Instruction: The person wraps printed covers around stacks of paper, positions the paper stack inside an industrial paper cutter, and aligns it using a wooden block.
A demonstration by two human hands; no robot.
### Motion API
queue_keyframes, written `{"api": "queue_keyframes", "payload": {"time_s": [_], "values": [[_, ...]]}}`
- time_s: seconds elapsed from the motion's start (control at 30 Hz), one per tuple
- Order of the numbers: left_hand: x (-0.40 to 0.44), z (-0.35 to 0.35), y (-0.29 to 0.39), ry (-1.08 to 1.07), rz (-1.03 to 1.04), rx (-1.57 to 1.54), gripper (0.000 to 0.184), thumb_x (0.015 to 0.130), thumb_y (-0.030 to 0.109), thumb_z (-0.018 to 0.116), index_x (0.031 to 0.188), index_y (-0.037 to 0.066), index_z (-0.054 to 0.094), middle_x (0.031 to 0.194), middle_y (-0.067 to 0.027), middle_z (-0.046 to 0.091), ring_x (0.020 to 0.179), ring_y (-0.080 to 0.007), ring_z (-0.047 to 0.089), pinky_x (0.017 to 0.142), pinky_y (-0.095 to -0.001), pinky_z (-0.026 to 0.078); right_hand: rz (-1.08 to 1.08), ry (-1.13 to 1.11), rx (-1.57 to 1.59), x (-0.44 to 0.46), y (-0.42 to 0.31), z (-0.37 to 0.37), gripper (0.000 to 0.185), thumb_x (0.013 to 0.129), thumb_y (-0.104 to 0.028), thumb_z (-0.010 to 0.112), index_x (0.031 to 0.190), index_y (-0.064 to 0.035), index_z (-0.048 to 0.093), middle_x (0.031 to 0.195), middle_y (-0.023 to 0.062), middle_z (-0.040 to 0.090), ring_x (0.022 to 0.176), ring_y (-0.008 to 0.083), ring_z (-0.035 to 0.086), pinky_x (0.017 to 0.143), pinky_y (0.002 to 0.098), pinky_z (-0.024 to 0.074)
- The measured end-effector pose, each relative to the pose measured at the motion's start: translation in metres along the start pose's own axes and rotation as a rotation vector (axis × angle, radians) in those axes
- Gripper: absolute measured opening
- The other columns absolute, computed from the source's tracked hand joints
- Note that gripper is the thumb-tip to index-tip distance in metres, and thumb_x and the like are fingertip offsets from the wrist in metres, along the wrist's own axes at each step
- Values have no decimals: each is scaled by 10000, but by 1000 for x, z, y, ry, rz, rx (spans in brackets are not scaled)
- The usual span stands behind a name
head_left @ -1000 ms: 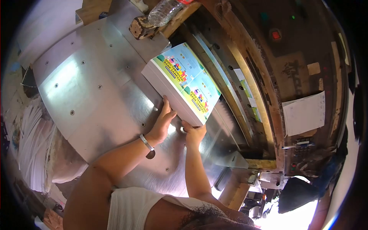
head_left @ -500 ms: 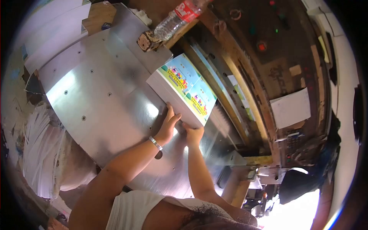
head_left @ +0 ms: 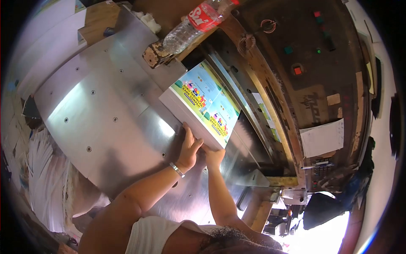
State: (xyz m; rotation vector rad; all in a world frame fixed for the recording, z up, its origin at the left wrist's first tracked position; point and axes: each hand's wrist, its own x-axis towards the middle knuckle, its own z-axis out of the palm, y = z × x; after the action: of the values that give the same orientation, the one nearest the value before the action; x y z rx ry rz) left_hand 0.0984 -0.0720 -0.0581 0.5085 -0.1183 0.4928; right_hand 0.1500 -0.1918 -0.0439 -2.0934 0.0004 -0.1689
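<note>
A thick stack of printed sheets (head_left: 207,103) with colourful covers lies on the metal table (head_left: 127,139), one edge close to the machine's slot. My left hand (head_left: 189,148) rests against the stack's long white side, its fingers apart and the thumb pointing toward my other hand. At the near corner, my right hand (head_left: 215,157) presses on the stack's short side. Its fingers are mostly hidden, so I cannot see how they are bent. A silver bracelet (head_left: 177,170) circles my left wrist.
A plastic bottle (head_left: 192,26) with a red label leans beyond the stack, by a worn wooden block (head_left: 154,55). White paper (head_left: 322,138) lies on the machine's dark panel (head_left: 292,42) at the right. Loose paper sheets (head_left: 46,182) are piled at the left.
The view has shifted and turned slightly. My two hands stay against the stack and now sit closer together. More of the bottle shows than a second ago.
</note>
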Motion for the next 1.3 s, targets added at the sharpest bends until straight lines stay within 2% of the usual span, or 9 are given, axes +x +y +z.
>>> {"api": "queue_keyframes", "payload": {"time_s": [0.23,0.43,0.7,0.87,0.93,1.07,1.13,1.2,1.3], "values": [[0,7,-11,63,16,140,1056,1015,477,536,1563,-12,-222,1687,-210,-8,1563,-273,61,1252,-401,75,-16,-8,-22,-2,-5,-2,438,676,4,898,1071,29,710,1043,111,749,928,200,694,842,344,553],[3,14,2,129,115,269,1037,1022,447,527,1551,-50,-214,1666,-268,-124,1561,-332,-63,1251,-445,-15,5,-26,-107,-1,-15,-7,469,652,-65,928,1063,14,716,1029,129,755,942,244,705,844,353,548],[93,-17,-23,613,476,1013,1354,811,852,519,1570,-81,-103,1650,-320,-119,1540,-441,-143,1213,-584,-83,-12,90,-351,-1,6,-6,627,608,-185,961,1139,-2,681,1095,148,649,1066,321,640,881,432,525],[98,-9,-21,642,480,981,1406,773,807,634,1564,-98,-95,1647,-333,-91,1544,-444,-108,1218,-581,-72,-83,-156,-340,12,18,-29,804,593,-187,976,1259,30,581,1215,127,652,1081,277,654,907,374,528],[98,-7,-19,648,463,999,1406,774,780,660,1560,-106,-97,1644,-341,-86,1543,-446,-104,1218,-579,-73,-56,-509,-92,33,47,-77,882,720,-321,891,1454,-21,502,1476,191,497,1173,298,592,952,429,497],[98,-11,-21,634,442,959,1412,771,752,688,1555,-111,-107,1641,-343,-96,1541,-445,-116,1215,-582,-78,-96,-229,516,85,50,-90,1299,759,-894,538,1612,3,144,1663,212,208,1547,329,185,1256,477,143],[98,-8,-21,634,431,917,1420,765,730,714,1555,-108,-118,1641,-340,-108,1537,-447,-131,1211,-586,-89,-125,-33,708,136,61,-76,1270,751,-884,551,1600,-2,211,1656,204,230,1532,348,214,1245,496,181],[98,-10,-20,626,423,954,1420,765,712,730,1557,-101,-124,1641,-337,-117,1537,-446,-138,1209,-588,-96,-309,-332,1041,192,58,-33,1171,809,-866,501,1583,-19,269,1625,186,308,1490,348,301,1225,501,241],[96,-12,-23,616,430,905,1399,776,659,760,1564,-83,-127,1643,-331,-125,1537,-443,-142,1205,-589,-102,-249,-461,983,196,18,10,1064,869,-825,469,1563,-33,315,1580,178,383,1425,351,397,1183,500,326]]}}
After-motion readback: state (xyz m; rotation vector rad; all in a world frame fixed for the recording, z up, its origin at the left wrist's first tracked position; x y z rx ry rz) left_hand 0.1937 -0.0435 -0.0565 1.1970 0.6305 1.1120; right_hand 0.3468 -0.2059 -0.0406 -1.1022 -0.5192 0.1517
